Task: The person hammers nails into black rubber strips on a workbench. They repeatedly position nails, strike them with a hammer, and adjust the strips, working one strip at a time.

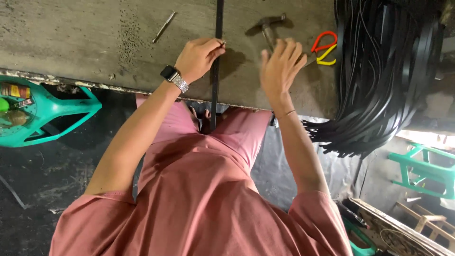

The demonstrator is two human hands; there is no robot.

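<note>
Worn grey workbench (71, 42), seen over a pink-shirted torso. Left hand (198, 58), wristwatch (174, 78) at its wrist, pinches a long black strap (214, 90) running twelve to six o'clock across the bench edge. Right hand (280, 66), fingers spread and gripping nothing, hovers over a hammer (269, 26). Red and yellow scissor handles (324, 48) at two o'clock; metal punch (164, 26) at eleven. Heap of black straps (384, 76) beyond.

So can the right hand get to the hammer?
Probably yes: the right hand is open and empty right by the hammer on the bench, nothing between them. The left hand pinches the black strap.
</note>
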